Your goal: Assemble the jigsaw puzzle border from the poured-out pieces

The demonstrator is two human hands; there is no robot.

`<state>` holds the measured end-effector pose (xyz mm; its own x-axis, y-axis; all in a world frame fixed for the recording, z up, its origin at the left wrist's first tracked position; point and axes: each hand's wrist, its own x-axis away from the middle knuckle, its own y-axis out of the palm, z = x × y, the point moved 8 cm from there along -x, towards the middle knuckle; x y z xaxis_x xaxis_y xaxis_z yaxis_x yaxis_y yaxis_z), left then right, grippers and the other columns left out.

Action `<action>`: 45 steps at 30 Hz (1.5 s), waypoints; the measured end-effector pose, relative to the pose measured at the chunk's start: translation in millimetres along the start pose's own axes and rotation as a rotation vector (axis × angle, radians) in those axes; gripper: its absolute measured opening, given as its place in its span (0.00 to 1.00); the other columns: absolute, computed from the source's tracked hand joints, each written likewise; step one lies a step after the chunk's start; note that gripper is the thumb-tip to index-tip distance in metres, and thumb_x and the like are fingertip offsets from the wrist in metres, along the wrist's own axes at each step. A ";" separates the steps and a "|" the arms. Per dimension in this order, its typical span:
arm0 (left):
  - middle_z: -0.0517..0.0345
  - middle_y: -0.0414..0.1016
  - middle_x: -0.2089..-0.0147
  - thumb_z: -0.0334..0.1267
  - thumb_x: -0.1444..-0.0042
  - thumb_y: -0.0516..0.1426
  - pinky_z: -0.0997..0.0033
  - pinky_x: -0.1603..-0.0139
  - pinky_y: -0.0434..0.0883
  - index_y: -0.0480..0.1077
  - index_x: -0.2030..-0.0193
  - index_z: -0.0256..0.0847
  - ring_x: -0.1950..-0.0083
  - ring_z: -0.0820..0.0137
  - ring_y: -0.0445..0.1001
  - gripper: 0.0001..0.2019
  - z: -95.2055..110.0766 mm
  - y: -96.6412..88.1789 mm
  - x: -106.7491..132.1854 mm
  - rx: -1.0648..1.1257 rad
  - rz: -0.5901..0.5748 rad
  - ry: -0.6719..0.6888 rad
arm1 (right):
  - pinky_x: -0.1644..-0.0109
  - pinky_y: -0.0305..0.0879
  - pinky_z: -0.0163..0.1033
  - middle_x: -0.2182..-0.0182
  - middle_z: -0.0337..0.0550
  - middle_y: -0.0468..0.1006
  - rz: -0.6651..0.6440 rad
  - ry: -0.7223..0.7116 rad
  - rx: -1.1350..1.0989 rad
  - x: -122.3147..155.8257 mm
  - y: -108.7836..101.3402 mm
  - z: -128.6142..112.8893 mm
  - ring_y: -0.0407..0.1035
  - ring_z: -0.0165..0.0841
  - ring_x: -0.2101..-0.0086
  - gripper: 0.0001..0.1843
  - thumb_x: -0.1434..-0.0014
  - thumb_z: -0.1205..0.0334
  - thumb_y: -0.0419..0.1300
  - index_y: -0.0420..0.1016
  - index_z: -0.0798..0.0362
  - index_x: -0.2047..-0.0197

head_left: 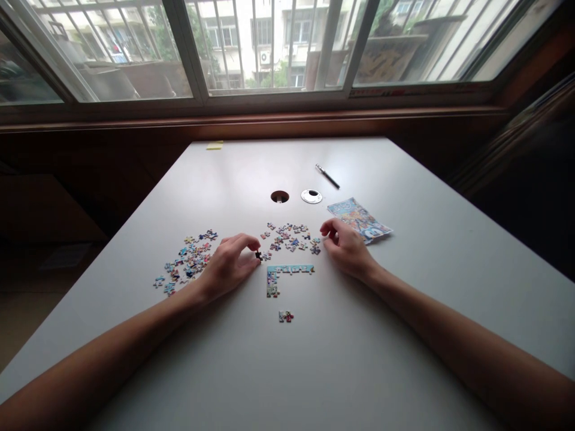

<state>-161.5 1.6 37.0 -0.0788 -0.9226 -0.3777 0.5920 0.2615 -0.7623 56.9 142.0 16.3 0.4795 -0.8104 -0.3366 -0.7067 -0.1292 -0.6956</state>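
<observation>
Between the thumb and forefinger of my left hand (230,260) is a small dark jigsaw piece (258,255), held just above the table. My right hand (345,246) rests at the right of the loose jigsaw pieces (287,236), its fingers curled in; whatever they pinch, if anything, is hidden. In front of the hands lies a joined corner of the jigsaw (272,281), an L with a light blue top strip and a short left side. Below it sit a couple of joined pieces (286,316), apart from the corner.
A larger heap of loose pieces (186,260) spreads left of my left hand. The picture sheet (362,220) lies beyond my right hand. Farther back are a pen (327,176), a round cable hole (280,197), its cover (311,196) and a yellow note (214,145) on the white table (287,377).
</observation>
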 end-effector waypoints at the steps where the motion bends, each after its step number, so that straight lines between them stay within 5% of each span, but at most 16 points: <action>1: 0.57 0.75 0.57 0.30 0.43 0.59 0.64 0.50 0.69 0.71 0.59 0.41 0.54 0.67 0.75 0.06 3.1 -0.2 0.0 0.034 0.008 0.040 | 0.63 0.61 0.39 0.69 0.42 0.72 0.001 0.001 -0.002 -0.2 -0.1 0.1 0.66 0.34 0.69 0.09 0.49 0.70 0.53 0.69 0.52 0.63; 6: 0.55 0.75 0.59 0.28 0.41 0.57 0.71 0.59 0.73 0.74 0.67 0.40 0.59 0.71 0.75 0.06 12.0 -6.1 1.0 0.085 0.115 0.156 | 0.64 0.61 0.39 0.69 0.42 0.72 0.010 -0.001 -0.006 -0.1 -1.1 0.6 0.65 0.34 0.69 0.09 0.49 0.70 0.53 0.69 0.52 0.63; 16: 0.51 0.78 0.56 0.35 0.42 0.62 0.63 0.51 0.76 0.77 0.60 0.41 0.54 0.66 0.77 0.04 13.4 -14.6 0.1 0.101 0.185 0.118 | 0.65 0.61 0.39 0.70 0.42 0.72 0.008 -0.007 -0.018 0.5 -2.4 0.9 0.65 0.34 0.70 0.10 0.49 0.71 0.53 0.69 0.52 0.63; 25: 0.50 0.81 0.57 0.30 0.46 0.61 0.68 0.57 0.77 0.70 0.55 0.39 0.57 0.67 0.80 0.11 17.8 -1.3 2.1 0.283 0.039 0.161 | 0.62 0.61 0.40 0.70 0.42 0.72 0.006 -0.012 -0.010 0.7 -1.7 1.4 0.65 0.34 0.70 0.09 0.49 0.70 0.53 0.68 0.52 0.63; 31: 0.51 0.81 0.55 0.29 0.46 0.60 0.61 0.49 0.73 0.58 0.49 0.44 0.54 0.66 0.80 0.21 39.5 7.2 25.8 0.288 -0.138 0.094 | 0.64 0.61 0.39 0.70 0.42 0.72 -0.002 -0.004 -0.003 1.0 -1.5 0.6 0.65 0.34 0.71 0.09 0.49 0.70 0.54 0.68 0.52 0.63; 37: 0.53 0.82 0.58 0.29 0.46 0.61 0.58 0.48 0.70 0.59 0.52 0.44 0.49 0.62 0.79 0.18 52.1 11.6 47.5 0.160 -0.077 0.213 | 0.64 0.61 0.39 0.70 0.42 0.73 -0.005 0.003 -0.006 0.3 -0.1 1.5 0.65 0.34 0.71 0.09 0.49 0.69 0.54 0.69 0.52 0.63; 45: 0.52 0.78 0.53 0.31 0.46 0.61 0.59 0.46 0.69 0.68 0.50 0.43 0.49 0.63 0.74 0.16 49.8 7.3 45.9 0.089 -0.070 0.198 | 0.64 0.61 0.39 0.71 0.42 0.72 -0.001 0.002 0.001 0.2 -1.1 0.3 0.66 0.34 0.71 0.09 0.50 0.69 0.54 0.69 0.52 0.64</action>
<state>-120.8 -53.0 40.3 -0.2728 -0.8618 -0.4276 0.6475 0.1643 -0.7442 57.9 142.2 16.8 0.4796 -0.8112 -0.3345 -0.7055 -0.1299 -0.6967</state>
